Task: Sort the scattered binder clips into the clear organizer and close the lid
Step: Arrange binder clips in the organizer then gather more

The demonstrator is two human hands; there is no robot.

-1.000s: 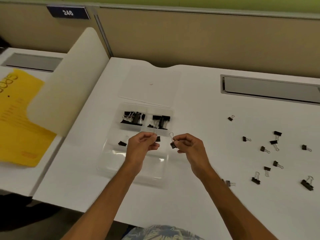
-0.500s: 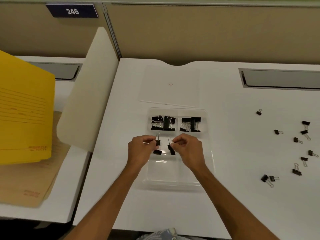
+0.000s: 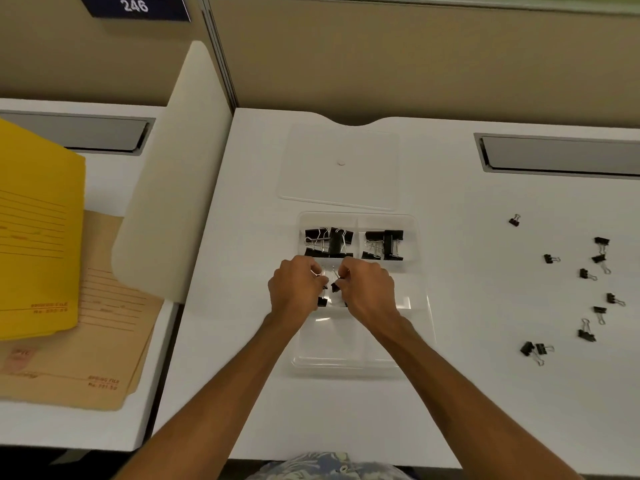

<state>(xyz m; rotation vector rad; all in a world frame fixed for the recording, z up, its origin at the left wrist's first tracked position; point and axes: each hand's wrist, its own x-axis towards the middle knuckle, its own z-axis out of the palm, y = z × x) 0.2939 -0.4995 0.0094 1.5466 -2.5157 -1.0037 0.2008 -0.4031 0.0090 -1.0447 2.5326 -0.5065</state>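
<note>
**Both hands over the organizer, a small clip in each**

A white desk (image 3: 450,393) runs up to a beige partition (image 3: 415,64) bearing a blue plate marked 246 (image 3: 136,6); a grey recessed tray (image 3: 561,155) is set into the far right. Across a cream divider panel (image 3: 173,202), yellow (image 3: 34,220) and tan folders (image 3: 86,358) lie on the neighbouring desk.

The clear organizer (image 3: 346,344) sits mid-desk, its lid (image 3: 339,174) flat just beyond it. Large binder clips (image 3: 329,242) fill its two far compartments. The scattered binder clips (image 3: 585,273) lie well apart at the right.

The right hand (image 3: 369,289) pinches a small binder clip (image 3: 335,286) over the middle-left compartment. The left hand (image 3: 296,287), fingers curled, pinches a wire handle (image 3: 316,272); its clip is mostly hidden. Another clip (image 3: 322,301) peeks out between the hands.
</note>
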